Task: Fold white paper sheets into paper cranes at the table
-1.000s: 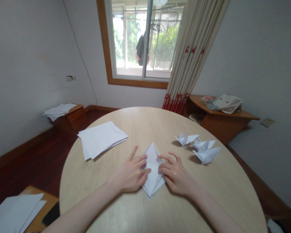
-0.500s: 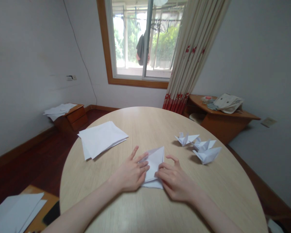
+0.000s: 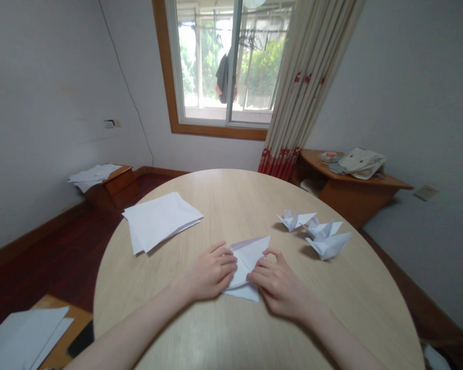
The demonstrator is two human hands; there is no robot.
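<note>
Plainly, a pale round table [image 3: 193, 336] fills the near ground. At the near left, white sheets [image 3: 23, 336] lie on a wooden top [image 3: 57, 352] beside a dark object [image 3: 81, 338]. On the table, between the left hand [image 3: 212, 272] and the right hand [image 3: 278, 282], a folded paper [image 3: 247, 259] lies at a slant, one pointed corner to the far right, a flap showing at its near edge. The left hand covers its left side, fingers close together and bent; the right hand has its fingers bunched on the right side, forefinger arched near the pointed corner. Whether either thumb pinches the paper from below, I cannot tell. Farther on, a stack of paper [image 3: 164, 221] lies to the left, and three paper birds [image 3: 330, 247] stand close together to the right. Beyond the table, a small cabinet [image 3: 119, 186] bears papers [image 3: 94, 176] on the left, and a brown desk [image 3: 370, 198] bears a pale cloth [image 3: 362, 162] on the right. Farthest off, a red-hemmed cream curtain [image 3: 312, 77] hangs beside the window [image 3: 204, 61].
</note>
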